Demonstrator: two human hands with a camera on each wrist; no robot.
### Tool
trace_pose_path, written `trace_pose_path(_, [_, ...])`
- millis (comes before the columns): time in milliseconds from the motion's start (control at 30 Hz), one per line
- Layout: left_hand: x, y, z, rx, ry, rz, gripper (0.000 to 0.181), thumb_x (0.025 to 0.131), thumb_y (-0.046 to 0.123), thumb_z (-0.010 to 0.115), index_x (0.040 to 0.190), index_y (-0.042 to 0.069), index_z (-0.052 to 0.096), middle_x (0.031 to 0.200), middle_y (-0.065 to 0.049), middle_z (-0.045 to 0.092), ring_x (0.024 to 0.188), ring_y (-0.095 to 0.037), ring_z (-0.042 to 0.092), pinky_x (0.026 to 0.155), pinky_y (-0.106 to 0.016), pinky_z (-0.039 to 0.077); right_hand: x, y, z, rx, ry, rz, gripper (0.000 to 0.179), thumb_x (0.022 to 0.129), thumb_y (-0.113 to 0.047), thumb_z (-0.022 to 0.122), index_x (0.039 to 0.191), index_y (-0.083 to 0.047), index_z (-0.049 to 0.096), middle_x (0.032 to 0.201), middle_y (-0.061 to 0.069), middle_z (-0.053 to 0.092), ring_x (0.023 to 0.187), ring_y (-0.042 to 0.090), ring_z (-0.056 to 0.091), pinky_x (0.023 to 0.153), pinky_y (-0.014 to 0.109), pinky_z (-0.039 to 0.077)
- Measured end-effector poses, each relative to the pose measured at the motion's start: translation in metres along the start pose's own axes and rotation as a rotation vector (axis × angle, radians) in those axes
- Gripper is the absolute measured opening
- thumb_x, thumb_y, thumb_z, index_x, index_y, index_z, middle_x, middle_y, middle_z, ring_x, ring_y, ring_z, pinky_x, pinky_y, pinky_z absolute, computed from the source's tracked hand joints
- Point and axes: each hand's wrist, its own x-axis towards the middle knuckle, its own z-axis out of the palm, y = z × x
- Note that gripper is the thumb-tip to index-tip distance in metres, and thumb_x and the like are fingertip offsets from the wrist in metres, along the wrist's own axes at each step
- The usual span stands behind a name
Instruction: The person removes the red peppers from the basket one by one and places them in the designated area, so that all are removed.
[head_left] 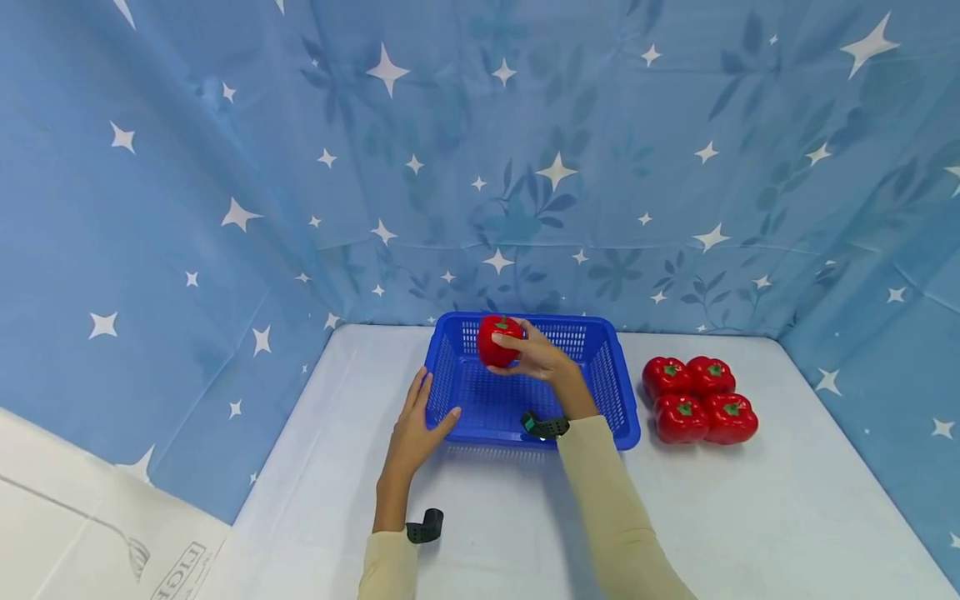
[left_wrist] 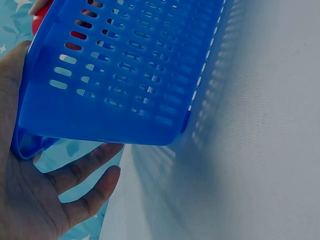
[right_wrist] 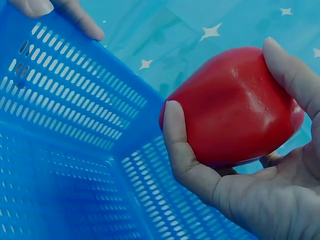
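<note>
A red bell pepper with a green stem is held up over the blue plastic basket. My right hand grips it with the thumb and fingers on opposite sides; the right wrist view shows the pepper above the basket, apart from its perforated walls. My left hand holds the basket's near left corner. Its thumb lies over the rim. In the left wrist view, two spread fingers of the left hand show beneath the corner, outside the basket wall.
Several red bell peppers sit close together on the white table, right of the basket. A blue star-patterned curtain hangs behind the table and along both sides. A black band is on the left wrist, another on the right.
</note>
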Motion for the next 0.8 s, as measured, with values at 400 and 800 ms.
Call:
trace_pose_path(400, [0.001,-0.001,-0.001,-0.005,0.012,0.009,0.086,0.077,0.066,0.05,0.145,0.028,0.013,0.149,0.019,0.002,0.137,-0.02,0.015,0.097,-0.066,0.017,-0.028,-0.006,-0.01,-0.082,0.142,-0.124,0.08,0.078,-0.015,0.071,0.136,-0.017,0.017,0.136,0.011,0.028,0.123,0.036,0.031,0.08,0.049,0.049])
trace_pose_path(800, [0.0,0.0,0.002,-0.012,0.011,0.008,0.082,0.08,0.055,0.057,0.145,0.027,0.015,0.146,0.026,-0.001,0.137,-0.02,0.014,0.1,-0.063,0.019,-0.066,-0.013,-0.017,-0.233,0.137,-0.285,0.077,0.077,-0.018,0.072,0.136,-0.018,0.023,0.134,0.012,0.029,0.122,0.037,0.035,0.084,0.055,0.044])
